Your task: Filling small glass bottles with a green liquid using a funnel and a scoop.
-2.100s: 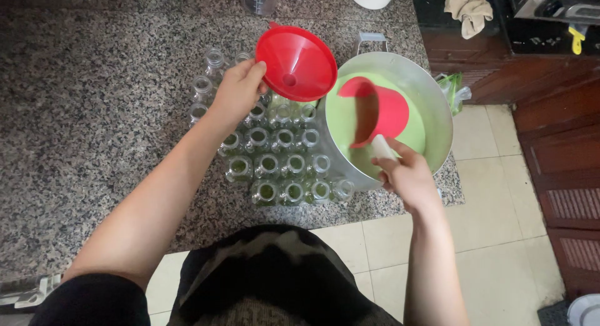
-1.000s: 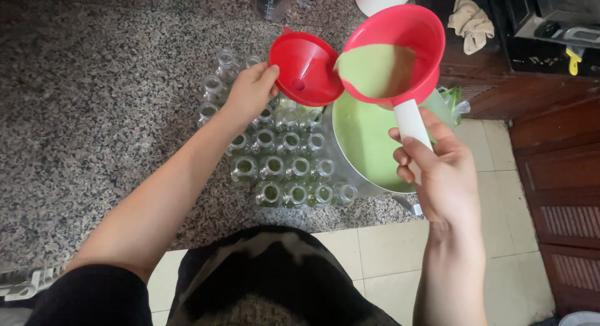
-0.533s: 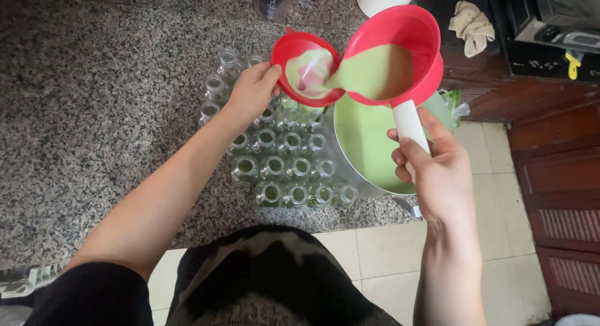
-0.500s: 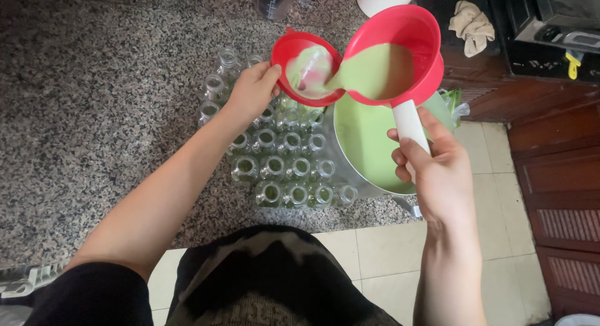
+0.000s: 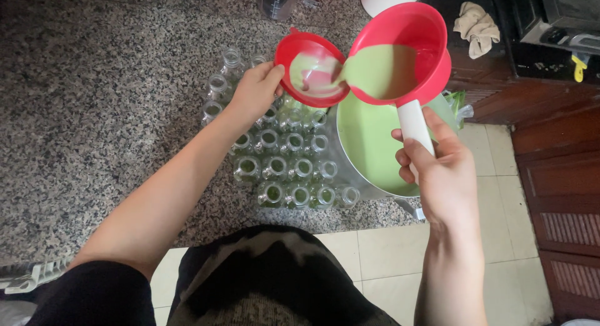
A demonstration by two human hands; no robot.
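My left hand (image 5: 255, 91) grips the rim of a red funnel (image 5: 310, 70) held over a cluster of several small glass bottles (image 5: 284, 170) on the granite counter. My right hand (image 5: 437, 170) holds the white handle of a red ladle-cup (image 5: 400, 54), tilted so pale green liquid runs from its lip into the funnel. Below the cup stands a large metal pot (image 5: 375, 151) filled with the same green liquid. Green pools inside the funnel.
The speckled granite counter (image 5: 94, 101) stretches to the left. A clear measuring cup (image 5: 278, 1) stands at the back. A cloth (image 5: 478, 26) lies on a dark wooden cabinet at the right. Pale floor tiles (image 5: 387, 251) show below the counter edge.
My right hand lifted the full red cup out of the pot, brought it to the funnel and tipped it. Green liquid now flows into the funnel, which my left hand kept in place.
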